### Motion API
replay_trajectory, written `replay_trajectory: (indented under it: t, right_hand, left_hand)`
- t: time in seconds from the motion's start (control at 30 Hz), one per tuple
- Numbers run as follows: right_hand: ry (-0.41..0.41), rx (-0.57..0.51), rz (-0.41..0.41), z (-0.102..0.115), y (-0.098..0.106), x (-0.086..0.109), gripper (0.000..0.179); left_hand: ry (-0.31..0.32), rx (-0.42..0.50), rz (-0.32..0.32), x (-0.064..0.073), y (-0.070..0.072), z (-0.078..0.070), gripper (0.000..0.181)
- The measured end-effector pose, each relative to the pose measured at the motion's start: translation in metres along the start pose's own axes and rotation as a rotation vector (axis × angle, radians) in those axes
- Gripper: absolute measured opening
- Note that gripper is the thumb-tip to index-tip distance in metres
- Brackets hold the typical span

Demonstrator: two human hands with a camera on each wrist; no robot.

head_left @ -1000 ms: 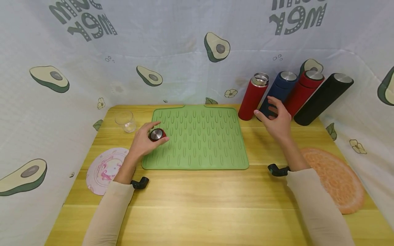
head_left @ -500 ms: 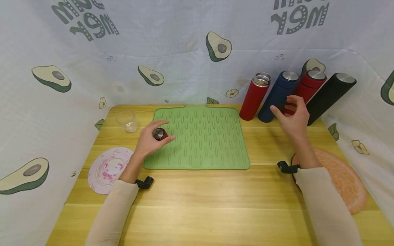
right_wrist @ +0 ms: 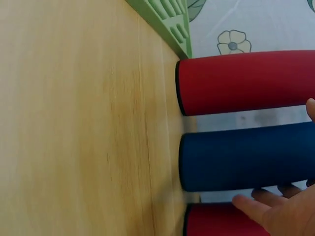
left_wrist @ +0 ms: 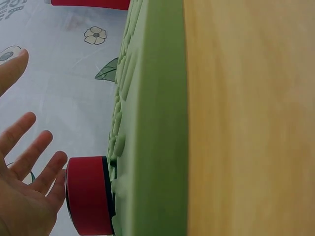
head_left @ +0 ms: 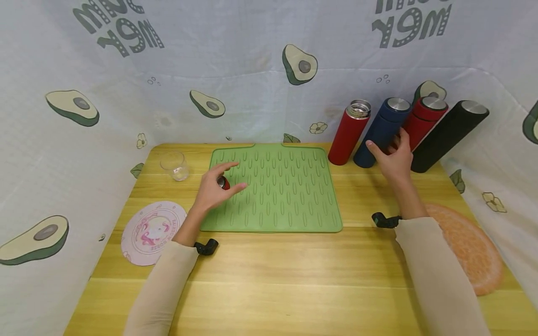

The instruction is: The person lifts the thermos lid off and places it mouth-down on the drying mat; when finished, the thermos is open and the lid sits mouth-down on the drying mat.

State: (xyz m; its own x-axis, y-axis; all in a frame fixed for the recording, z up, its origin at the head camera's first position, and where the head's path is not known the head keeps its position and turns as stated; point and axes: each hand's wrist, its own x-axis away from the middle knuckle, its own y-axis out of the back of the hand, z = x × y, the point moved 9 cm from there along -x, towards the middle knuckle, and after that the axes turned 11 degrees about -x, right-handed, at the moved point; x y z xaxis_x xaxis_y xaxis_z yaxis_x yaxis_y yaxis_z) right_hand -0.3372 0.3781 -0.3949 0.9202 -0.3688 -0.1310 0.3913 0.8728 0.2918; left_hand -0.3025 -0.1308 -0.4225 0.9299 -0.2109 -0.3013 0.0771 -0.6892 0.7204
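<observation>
A red lid with a silver top (head_left: pixel 223 182) sits on the green drying mat (head_left: pixel 273 186), partly hidden by my left hand (head_left: pixel 211 187). In the left wrist view that hand's fingers (left_wrist: pixel 42 142) are spread over the top of the red lid (left_wrist: pixel 89 195). My right hand (head_left: pixel 396 161) reaches around the blue thermos flask (head_left: pixel 382 130), thumb at its left front and fingers at its right side. From the right wrist view the fingers (right_wrist: pixel 253 209) look fairly straight, lying along the blue flask (right_wrist: pixel 241 157). Left of it stands a lidless red thermos flask (head_left: pixel 350 135) with a bare steel mouth.
A lidded red flask (head_left: pixel 424 119) and a tall black flask (head_left: pixel 449 135) stand right of the blue one. At the left are a clear glass (head_left: pixel 174 165) and a pink round placemat (head_left: pixel 151 233). An orange round mat (head_left: pixel 470 247) lies under the right forearm.
The left hand shifts rightward over the lid, covering more of it. My right hand went right past the blue flask, then came back left, with its fingers now behind that flask's right side.
</observation>
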Motion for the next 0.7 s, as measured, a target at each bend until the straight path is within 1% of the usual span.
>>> replay_trajectory:
  t: [0.2,0.27,0.37,0.53,0.7]
  right_hand:
    - [-0.053,-0.093,-0.047,-0.005,-0.007,-0.012,0.085]
    - [-0.054,-0.112,-0.064,-0.006,-0.008,-0.015,0.081]
    - [-0.033,-0.143,-0.092,-0.006,-0.007,-0.016,0.076]
    - [0.003,-0.175,-0.119,-0.006,-0.004,-0.009,0.073]
    - [0.046,-0.156,-0.096,-0.003,-0.004,0.007,0.071]
  left_hand:
    - [-0.01,0.028,0.023,-0.002,-0.007,-0.005,0.067]
    - [-0.018,0.048,0.019,-0.002,-0.008,-0.008,0.067]
    - [-0.03,0.068,0.017,-0.003,-0.01,-0.012,0.067]
    - [-0.052,0.108,0.043,-0.005,-0.016,-0.02,0.07]
    - [-0.059,0.129,0.07,-0.007,-0.022,-0.025,0.077]
